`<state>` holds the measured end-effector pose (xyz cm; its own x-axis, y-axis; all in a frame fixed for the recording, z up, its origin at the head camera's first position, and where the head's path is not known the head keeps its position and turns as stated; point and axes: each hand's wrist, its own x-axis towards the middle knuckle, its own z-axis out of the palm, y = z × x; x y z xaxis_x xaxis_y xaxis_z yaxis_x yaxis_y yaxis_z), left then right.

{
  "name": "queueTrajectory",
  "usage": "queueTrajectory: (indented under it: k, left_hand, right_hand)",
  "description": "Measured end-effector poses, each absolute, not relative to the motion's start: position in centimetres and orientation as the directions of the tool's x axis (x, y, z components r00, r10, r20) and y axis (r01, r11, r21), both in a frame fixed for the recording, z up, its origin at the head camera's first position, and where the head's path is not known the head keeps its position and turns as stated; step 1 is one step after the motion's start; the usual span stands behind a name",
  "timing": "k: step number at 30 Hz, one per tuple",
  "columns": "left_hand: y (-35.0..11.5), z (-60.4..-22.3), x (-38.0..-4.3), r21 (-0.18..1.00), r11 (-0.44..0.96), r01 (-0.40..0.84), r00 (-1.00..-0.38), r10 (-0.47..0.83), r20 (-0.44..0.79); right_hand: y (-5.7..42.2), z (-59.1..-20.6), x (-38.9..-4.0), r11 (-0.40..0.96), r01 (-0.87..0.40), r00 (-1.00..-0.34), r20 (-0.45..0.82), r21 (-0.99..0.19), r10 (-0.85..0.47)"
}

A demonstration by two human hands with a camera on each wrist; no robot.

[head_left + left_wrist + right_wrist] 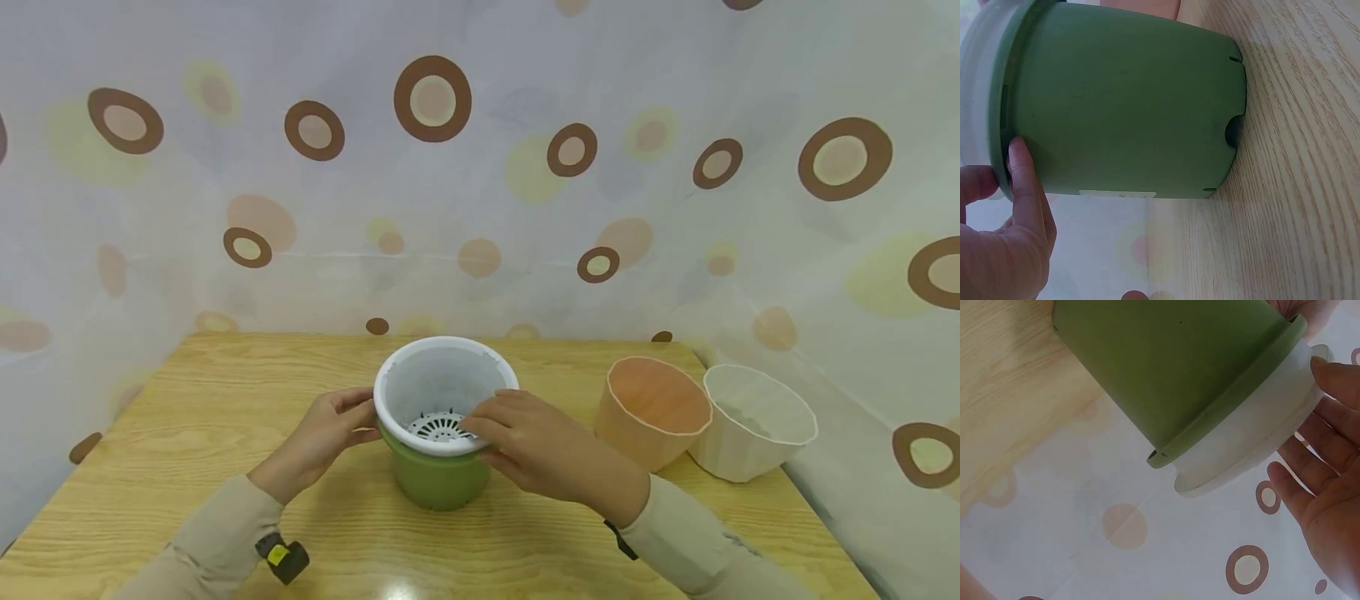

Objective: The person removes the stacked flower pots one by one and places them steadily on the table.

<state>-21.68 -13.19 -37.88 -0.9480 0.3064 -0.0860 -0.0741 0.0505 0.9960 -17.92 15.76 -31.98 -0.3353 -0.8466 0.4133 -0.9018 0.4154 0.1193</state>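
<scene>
A green flower pot [438,482] stands upright on the wooden table, with a white inner pot [435,375] set inside it. The inner pot's slotted bottom shows from above. At the left side, my left hand [322,437] pinches the green rim between thumb and fingers, as the left wrist view also shows. Across from it, my right hand [547,446] holds the white rim, its thumb [1338,381] at the outer side and the fingers over the edge. In the right wrist view, the white rim sits above the green one and a white band shows between them.
To the right stand an orange pot [637,437] and a translucent white pot [738,458], close together near the table's right edge. The wooden table [262,375] meets a wall covering [480,200] with circle prints behind and at the sides.
</scene>
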Motion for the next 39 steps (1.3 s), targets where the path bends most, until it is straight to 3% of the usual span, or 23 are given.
queueTrajectory:
  k: [8,17,25,39]
  left_hand:
    - [-13.1,-38.2,-21.9,0.995,0.053,-0.088,-0.948,0.302,-0.100]
    - [-13.2,-38.5,-22.1,0.995,0.044,-0.086,-0.945,0.313,-0.095]
    - [-13.2,-38.5,-22.1,0.995,0.044,-0.091,-0.947,0.305,-0.100]
    - [-13.2,-38.3,-22.0,0.996,0.042,-0.084,-0.947,0.307,-0.093]
  right_hand:
    - [14.7,-32.4,-17.9,0.419,-0.896,-0.340,0.381,0.146,-0.860]
    - [13.9,-32.8,-17.7,0.513,-0.842,-0.439,0.339,0.168,-0.832]
    - [13.6,-33.2,-17.7,0.518,-0.831,-0.419,0.383,0.203,-0.823]
    - [13.5,-33.3,-17.6,0.544,-0.816,-0.444,0.393,0.193,-0.805]
